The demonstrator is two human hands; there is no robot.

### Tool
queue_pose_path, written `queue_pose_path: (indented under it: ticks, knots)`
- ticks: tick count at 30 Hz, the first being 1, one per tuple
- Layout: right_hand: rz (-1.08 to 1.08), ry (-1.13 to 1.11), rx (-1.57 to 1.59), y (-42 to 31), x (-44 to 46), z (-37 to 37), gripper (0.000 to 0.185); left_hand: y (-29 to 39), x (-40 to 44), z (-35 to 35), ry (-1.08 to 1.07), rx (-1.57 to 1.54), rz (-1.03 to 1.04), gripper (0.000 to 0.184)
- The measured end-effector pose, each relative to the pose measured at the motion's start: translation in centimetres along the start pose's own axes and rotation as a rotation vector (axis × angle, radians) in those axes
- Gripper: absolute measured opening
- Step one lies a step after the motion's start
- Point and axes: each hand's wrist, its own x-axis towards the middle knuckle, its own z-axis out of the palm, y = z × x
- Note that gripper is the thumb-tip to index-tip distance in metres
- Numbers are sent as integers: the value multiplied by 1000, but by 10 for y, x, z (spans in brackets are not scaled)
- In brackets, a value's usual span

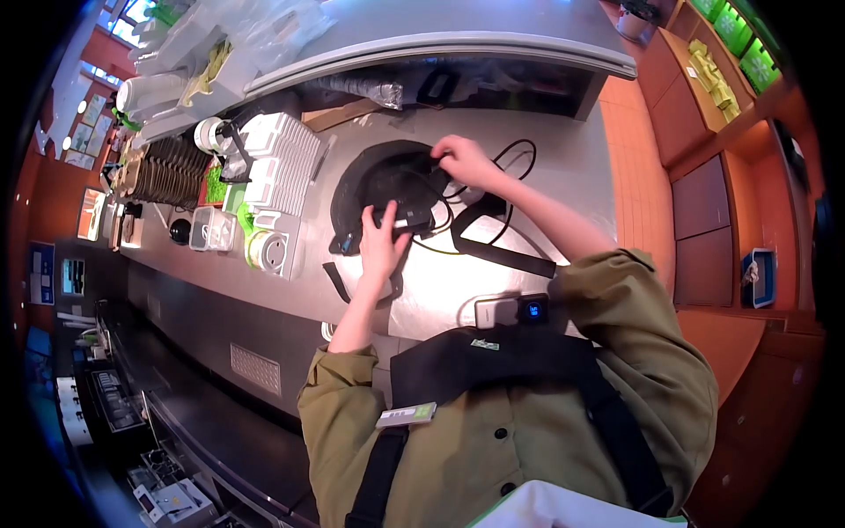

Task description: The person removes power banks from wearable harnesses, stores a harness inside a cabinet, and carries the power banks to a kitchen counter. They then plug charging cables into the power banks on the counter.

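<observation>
A round black cap-like item (361, 180) lies on the steel counter, with a dark device and cables at its right side. My left hand (382, 239) rests on the lower edge of this item with its fingers spread. At its upper right edge, my right hand (460, 161) has its fingers pinched together; what is between them is too small to make out. Black cables (519, 167) loop to the right of the item, and a black strap (506, 255) lies below them. A power bank with a lit display (533, 310) sits near the counter's front edge.
Stacked white containers (280, 163), brown trays (167, 172) and a clear tub (212, 229) stand to the left. A raised steel shelf (449, 40) runs along the back, with plastic bags (273, 31) on it. Orange cabinets (704, 198) stand at the right beyond the floor.
</observation>
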Motion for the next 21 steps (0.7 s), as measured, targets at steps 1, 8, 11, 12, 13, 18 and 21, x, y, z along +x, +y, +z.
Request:
queue_pose_path:
  ticks: [1, 8, 11, 12, 13, 18, 21]
  knots:
    - [54, -25, 63, -5, -19, -7, 24, -11, 1, 2, -26, -42, -50, 69]
    - [-348, -394, -603, -15, -113, -5, 83, -45, 23, 9, 90, -37, 180, 64]
    - [-338, -360, -824, -16, -84, -14, 91, -43, 29, 9, -31, -67, 20, 70]
    - [-342, -310, -888, -2, -69, -14, 95, -42, 30, 8, -70, -66, -34, 73]
    - [-328, -324, -919, 6, -57, -18, 98, -44, 31, 8, -68, -73, -25, 71]
    - [-205, -649, -977, 22, -39, -31, 102, -40, 35, 7, -87, -150, -103, 69]
    - [-301, -548, -829, 19, -55, -47, 62, -46, 34, 14, -58, -170, -143, 71]
